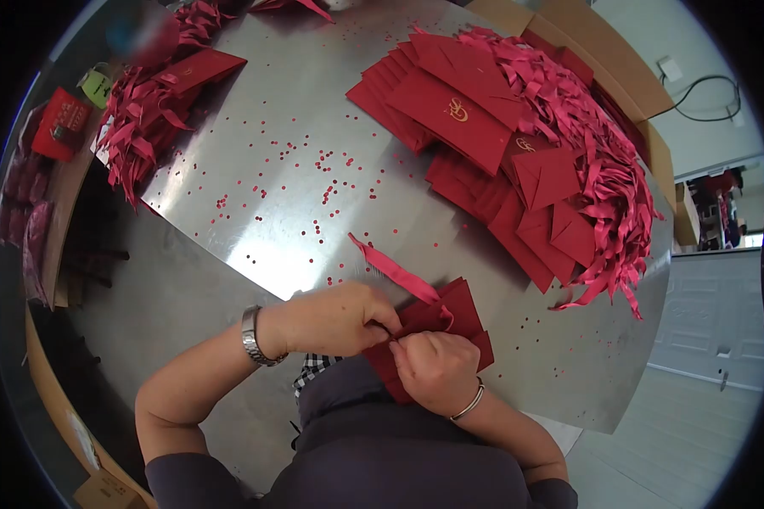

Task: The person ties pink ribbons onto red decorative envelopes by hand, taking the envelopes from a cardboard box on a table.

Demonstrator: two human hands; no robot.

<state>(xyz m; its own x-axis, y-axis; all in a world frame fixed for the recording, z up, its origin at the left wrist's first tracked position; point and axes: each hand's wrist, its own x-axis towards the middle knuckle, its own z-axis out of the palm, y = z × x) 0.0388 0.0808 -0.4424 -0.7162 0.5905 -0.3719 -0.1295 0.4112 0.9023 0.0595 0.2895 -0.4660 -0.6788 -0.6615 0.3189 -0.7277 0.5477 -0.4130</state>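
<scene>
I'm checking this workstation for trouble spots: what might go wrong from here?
The left hand and right hand work close together on the red bag, so a hard pull might crease or tear it.

The loose ends in the ribbon pile beside the stacked bags lie jumbled and could tangle when one is lifted.

Small red dots litter the metal table and may cling to the bags.

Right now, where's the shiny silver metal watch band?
In the head view, the shiny silver metal watch band is around the wrist of the person's left hand, left of the dark red folded paper.
</scene>
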